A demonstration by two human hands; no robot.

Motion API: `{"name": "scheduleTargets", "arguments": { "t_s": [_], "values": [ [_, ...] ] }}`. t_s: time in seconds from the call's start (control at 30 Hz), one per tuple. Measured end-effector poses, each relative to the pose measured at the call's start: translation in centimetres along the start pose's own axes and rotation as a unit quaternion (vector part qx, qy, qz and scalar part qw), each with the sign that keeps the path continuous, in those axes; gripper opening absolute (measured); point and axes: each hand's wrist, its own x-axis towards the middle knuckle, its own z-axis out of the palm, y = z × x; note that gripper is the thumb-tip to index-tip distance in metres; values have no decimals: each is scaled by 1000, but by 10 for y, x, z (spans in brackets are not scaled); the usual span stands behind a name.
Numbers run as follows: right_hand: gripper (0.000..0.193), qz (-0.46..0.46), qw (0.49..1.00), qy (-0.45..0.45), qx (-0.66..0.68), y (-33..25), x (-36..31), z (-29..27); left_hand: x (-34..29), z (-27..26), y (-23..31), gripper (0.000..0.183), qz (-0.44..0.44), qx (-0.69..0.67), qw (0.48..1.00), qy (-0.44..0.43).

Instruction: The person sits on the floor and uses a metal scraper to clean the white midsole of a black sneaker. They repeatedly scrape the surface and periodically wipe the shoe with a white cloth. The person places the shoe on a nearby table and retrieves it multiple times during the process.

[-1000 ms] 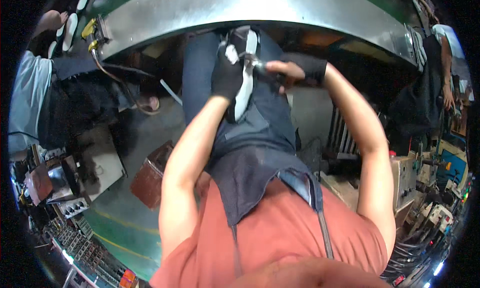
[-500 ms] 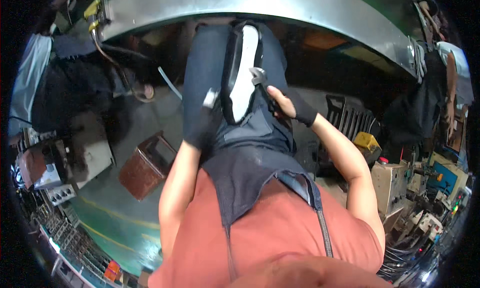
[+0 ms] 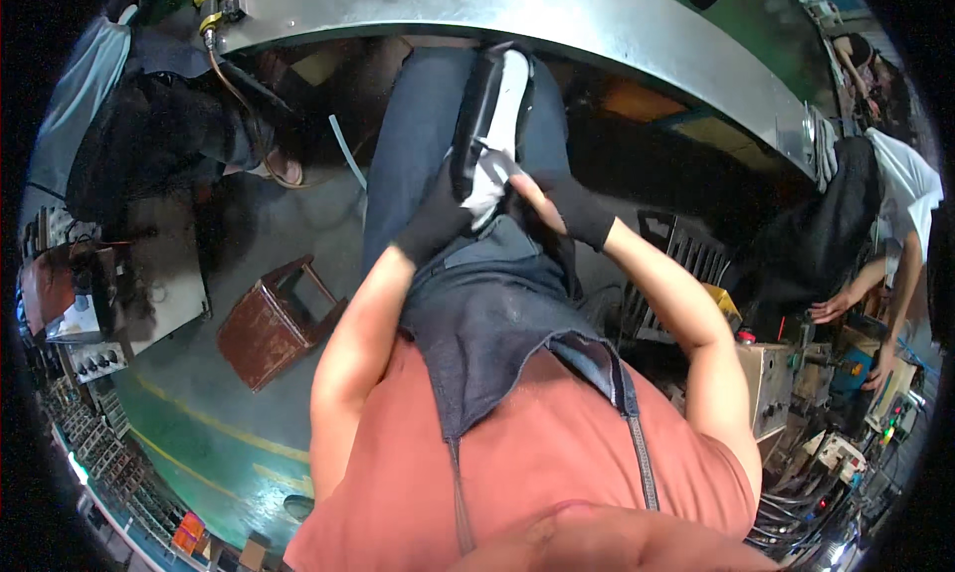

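On my thighs a black shoe upper lies bottom up, its white insole facing me and its far end near the metal edge. My left hand, in a dark fingerless glove, is closed around the shoe's near left side; white shows at its fingertips. My right hand, gloved alike, grips a hand tool with a metal head, which looks like pincers. The tool's head rests over the white insole, near the shoe's middle. My right fingers partly hide its handle, and motion blurs it.
A curved metal conveyor edge runs across the front. A brown stool stands at left, a dark slatted plastic chair at right. Another person's hands are at the far right, beside machines; another person's leg and foot show at left.
My left hand has moved right onto the near part of the shoe. My right hand has shifted left and brought the tool's head lower on the insole. A person's arms now show at right.
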Motion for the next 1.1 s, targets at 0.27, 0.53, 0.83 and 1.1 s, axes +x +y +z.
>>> {"name": "scheduleTargets", "arguments": {
  "t_s": [0.27, 0.53, 0.83, 1.1],
  "values": [
    [48, 72, 997, -12, 11, -46, -29, -10, -2, 8, -30, 50, -36, 120, 988, 89],
    [30, -13, 993, -67, -97, -24, -5, -2, 0, 4, -29, 101, 68, 178, 981, 31],
    [38, 17, 992, 9, -126, -15, -39, -20, -29, -90, 95, 80, 41, 327, 941, -79],
    [38, 117, 984, 58, 121, 18, -65, -17, 69, -34, 47, 47, 202, 266, 927, 170]
  ]
}}
